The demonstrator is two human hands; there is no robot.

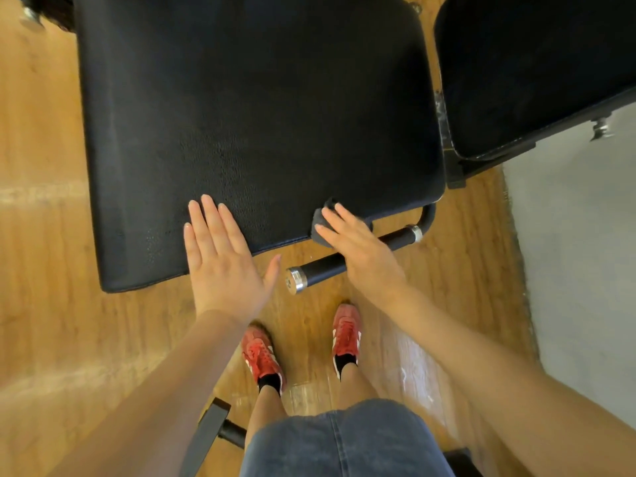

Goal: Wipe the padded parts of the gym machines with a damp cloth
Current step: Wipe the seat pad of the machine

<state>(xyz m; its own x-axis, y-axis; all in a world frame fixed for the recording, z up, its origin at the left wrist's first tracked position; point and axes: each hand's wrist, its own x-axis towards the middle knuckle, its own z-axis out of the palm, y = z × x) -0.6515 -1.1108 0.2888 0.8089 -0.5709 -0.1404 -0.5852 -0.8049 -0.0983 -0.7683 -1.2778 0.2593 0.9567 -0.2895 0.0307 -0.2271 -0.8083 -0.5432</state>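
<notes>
A large black padded seat (254,115) fills the upper middle of the head view. My left hand (220,263) lies flat on its near edge with straight fingers. At the seat's near right corner my right hand (361,249) presses a small dark grey cloth (321,223) against the pad edge, fingers stretched over it. Most of the cloth is hidden under the hand. A second black pad (530,70) stands at the upper right.
A black handle bar with chrome ends (347,261) juts out below the seat, partly under my right hand. My feet in red shoes (346,333) stand on the wooden floor. A grey mat or floor area (581,270) lies to the right. A dark frame part (206,438) is at the bottom.
</notes>
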